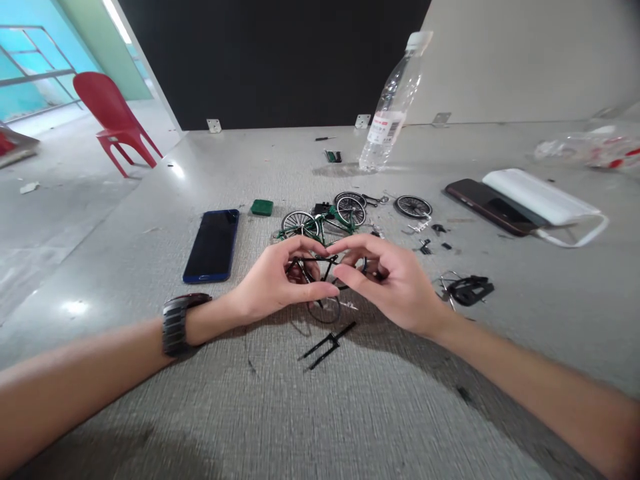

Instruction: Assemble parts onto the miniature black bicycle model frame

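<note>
Both my hands hold a small black model bicycle frame (320, 260) between them, just above the table. My left hand (280, 273) curls its fingers around the frame's left end, thumb stretched along the near side. My right hand (385, 273) grips the other end, its curled fingers partly hiding a dark wheel-like ring. Below the hands lies a thin black ring (324, 321), and nearer to me a black fork (327, 347). Just behind the hands rests a green model bicycle (327, 223) with spoked wheels, partly covered by my fingers.
Around lie a loose wheel (413, 206), black parts (469, 290), a green block (262, 207), a blue phone (212, 245), a dark phone (495, 205) and a white power bank (543, 195). A clear bottle (387, 110) stands behind. Left, a red chair (113, 117) stands on the floor.
</note>
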Action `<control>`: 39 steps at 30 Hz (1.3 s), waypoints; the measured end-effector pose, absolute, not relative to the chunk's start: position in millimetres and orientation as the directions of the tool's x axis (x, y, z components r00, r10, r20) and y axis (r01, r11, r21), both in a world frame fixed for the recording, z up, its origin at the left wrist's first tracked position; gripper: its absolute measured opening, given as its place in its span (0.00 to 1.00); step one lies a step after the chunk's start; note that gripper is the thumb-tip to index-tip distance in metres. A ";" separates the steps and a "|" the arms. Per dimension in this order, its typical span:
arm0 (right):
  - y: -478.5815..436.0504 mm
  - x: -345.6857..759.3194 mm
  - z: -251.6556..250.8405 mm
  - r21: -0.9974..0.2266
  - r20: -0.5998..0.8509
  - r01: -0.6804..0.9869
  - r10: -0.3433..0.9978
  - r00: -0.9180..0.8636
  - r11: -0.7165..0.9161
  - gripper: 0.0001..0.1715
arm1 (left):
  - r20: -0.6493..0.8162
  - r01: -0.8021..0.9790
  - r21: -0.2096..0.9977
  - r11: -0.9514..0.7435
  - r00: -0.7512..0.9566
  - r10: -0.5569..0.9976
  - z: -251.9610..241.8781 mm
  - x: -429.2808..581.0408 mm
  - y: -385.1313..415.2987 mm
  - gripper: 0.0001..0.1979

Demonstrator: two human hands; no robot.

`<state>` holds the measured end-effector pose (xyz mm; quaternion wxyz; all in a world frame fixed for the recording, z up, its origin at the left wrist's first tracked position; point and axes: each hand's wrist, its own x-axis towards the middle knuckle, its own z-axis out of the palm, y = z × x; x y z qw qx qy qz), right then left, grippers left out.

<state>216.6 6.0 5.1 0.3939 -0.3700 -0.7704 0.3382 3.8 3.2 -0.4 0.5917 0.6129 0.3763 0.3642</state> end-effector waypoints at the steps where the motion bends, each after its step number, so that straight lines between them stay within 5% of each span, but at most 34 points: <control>1: 5.2 215.7 6.4 -0.807 0.376 0.305 0.839 -0.394 0.505 0.08 | -0.004 0.037 0.999 -0.014 0.440 0.898 0.2 4.0 3.7 0.28; 5: 2.5 214.4 7.4 -0.769 0.488 0.318 0.830 -0.270 0.555 0.07 | -0.027 0.045 0.999 0.010 0.390 0.921 -0.1 3.7 6.6 0.34; 8: 2.3 214.9 4.5 -0.745 0.519 0.341 0.819 -0.245 0.574 0.07 | -0.051 0.062 0.998 0.029 0.400 0.915 -1.8 2.8 8.1 0.28; 39: 12.7 228.6 -1.2 -0.547 0.608 0.370 0.660 -0.440 0.751 0.03 | -0.028 0.103 0.994 -0.022 0.454 0.890 1.1 2.0 3.1 0.15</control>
